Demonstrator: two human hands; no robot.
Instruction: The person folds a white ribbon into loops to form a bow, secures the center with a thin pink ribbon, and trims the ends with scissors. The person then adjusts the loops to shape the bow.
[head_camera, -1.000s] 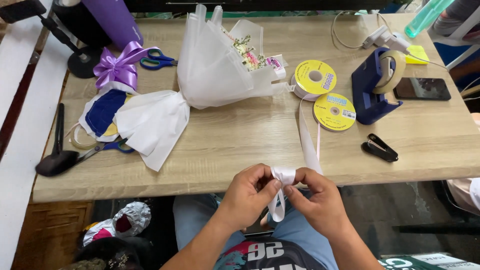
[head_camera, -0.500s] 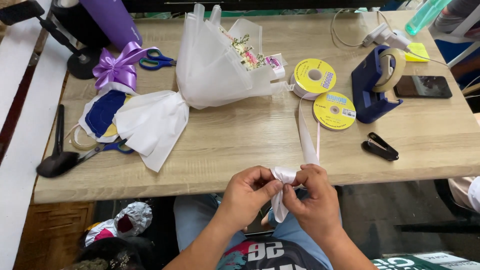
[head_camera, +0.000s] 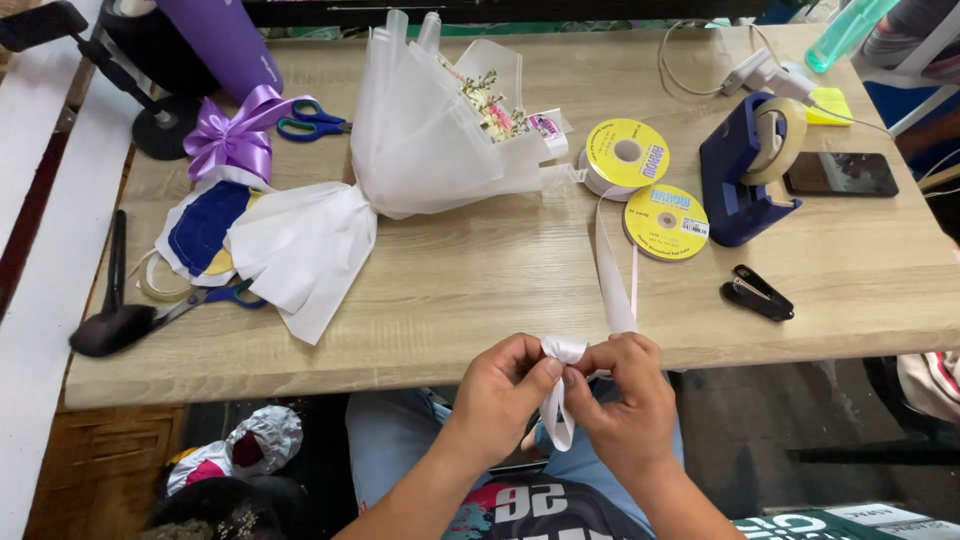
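Observation:
My left hand (head_camera: 503, 390) and my right hand (head_camera: 630, 395) meet just off the near edge of the wooden table (head_camera: 480, 290). Both pinch a folded loop of white ribbon (head_camera: 562, 352), and a tail of it hangs down between my hands. The ribbon's other length runs up across the table to a yellow-labelled ribbon spool (head_camera: 624, 156). A second spool (head_camera: 666, 221) lies flat beside it. A bouquet wrapped in white paper (head_camera: 400, 170) lies on its side farther back.
A blue tape dispenser (head_camera: 745, 170), a black stapler (head_camera: 757, 293) and a phone (head_camera: 840, 174) sit at the right. At the left are a purple bow (head_camera: 232, 135), two blue-handled scissors (head_camera: 312, 120) (head_camera: 215, 298) and a black brush (head_camera: 110, 320).
My right hand has closed in over the ribbon loop toward my left hand, and the loop is now folded tighter between the fingertips.

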